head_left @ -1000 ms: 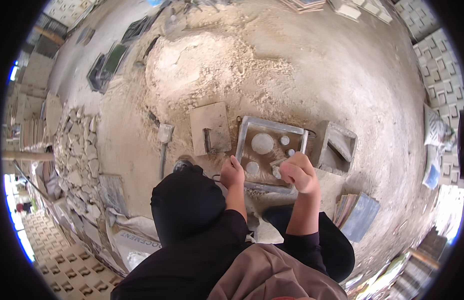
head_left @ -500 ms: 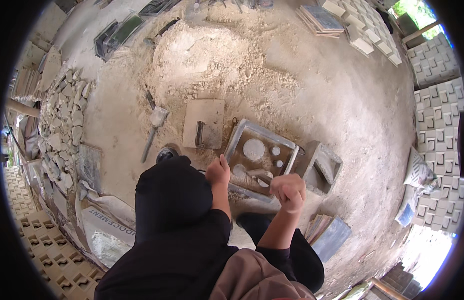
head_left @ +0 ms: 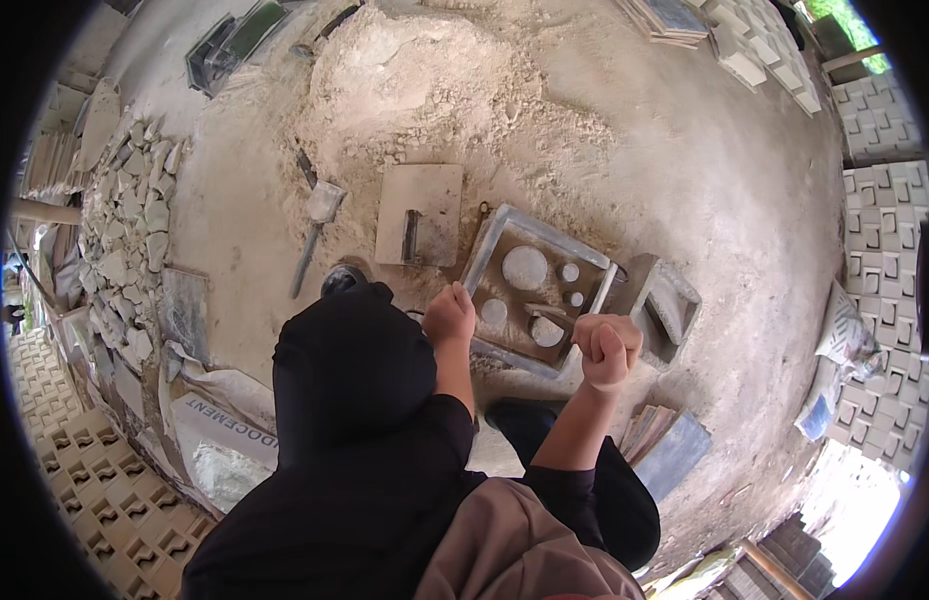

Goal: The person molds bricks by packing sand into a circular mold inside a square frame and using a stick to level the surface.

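Note:
A square grey metal mould frame (head_left: 561,240) lies on the floor before me, with a large round disc (head_left: 524,268) and several smaller discs inside on a brown, dusty bed. My right hand (head_left: 606,350) is closed over the frame's lower right corner. From it a pale, slim tool (head_left: 547,311) reaches over a disc with a light, partly covered top; its kind is unclear. My left hand (head_left: 450,313) is curled closed beside the frame's left edge; whatever its fingers hold, if anything, is hidden.
Left of the frame lies a flat board with a handle (head_left: 420,205); farther left, a hammer-like tool (head_left: 312,225). A grey box (head_left: 674,300) stands right. Behind is a powder heap (head_left: 404,90). Stone pieces (head_left: 124,240) lie left, stacked blocks (head_left: 886,300) far right, flat plates (head_left: 672,455) near my leg.
The view has shifted, so the floor things sit slightly lower or more to the right. My right hand has moved toward the frame's right side, drawing the tool with it. The left stays by the frame.

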{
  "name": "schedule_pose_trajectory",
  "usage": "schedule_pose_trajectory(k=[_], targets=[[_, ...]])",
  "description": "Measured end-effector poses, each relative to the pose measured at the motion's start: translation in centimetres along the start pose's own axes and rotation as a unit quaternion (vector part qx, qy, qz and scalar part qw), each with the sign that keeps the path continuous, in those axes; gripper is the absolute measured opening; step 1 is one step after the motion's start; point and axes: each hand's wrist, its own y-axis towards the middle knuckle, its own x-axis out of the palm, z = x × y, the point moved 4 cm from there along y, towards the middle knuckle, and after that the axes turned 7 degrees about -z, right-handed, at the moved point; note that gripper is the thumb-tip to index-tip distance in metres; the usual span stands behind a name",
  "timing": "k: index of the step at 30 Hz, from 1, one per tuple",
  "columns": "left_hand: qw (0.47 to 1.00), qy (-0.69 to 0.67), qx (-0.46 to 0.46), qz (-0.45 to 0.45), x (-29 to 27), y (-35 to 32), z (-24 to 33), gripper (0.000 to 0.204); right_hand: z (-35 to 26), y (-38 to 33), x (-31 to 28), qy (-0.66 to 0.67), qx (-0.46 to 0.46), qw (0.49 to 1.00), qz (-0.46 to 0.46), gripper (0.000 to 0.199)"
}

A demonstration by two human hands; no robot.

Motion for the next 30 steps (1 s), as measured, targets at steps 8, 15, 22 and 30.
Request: schedule_pose_trajectory(k=[8, 15, 22, 30], targets=[[1.000, -0.003, 0.011, 0.014, -0.3, 0.3, 0.4, 0.037, -0.1, 0.7, -0.1, 0.000, -0.098, 0.995, 0.008, 0.036], [1.000, 0.022, -0.007, -0.001, -0.2, 0.2, -0.2, 0.039, -2.2, 0.2, 0.4, 0.038, -0.073, 0.993, 0.087, 0.041], [1.000, 0.016, -0.004, -0.014, -0.5, -0.2, 0.2, 0.040, -1.0, -0.3, 0.3, -0.003, -0.064, 0.992, 0.108, 0.037], [0.999, 0.023, -0.020, -0.022, -0.2, 0.4, -0.2, 0.040, 0.4, -0.2, -0.3, -0.008, -0.046, 0.992, 0.120, 0.038]])
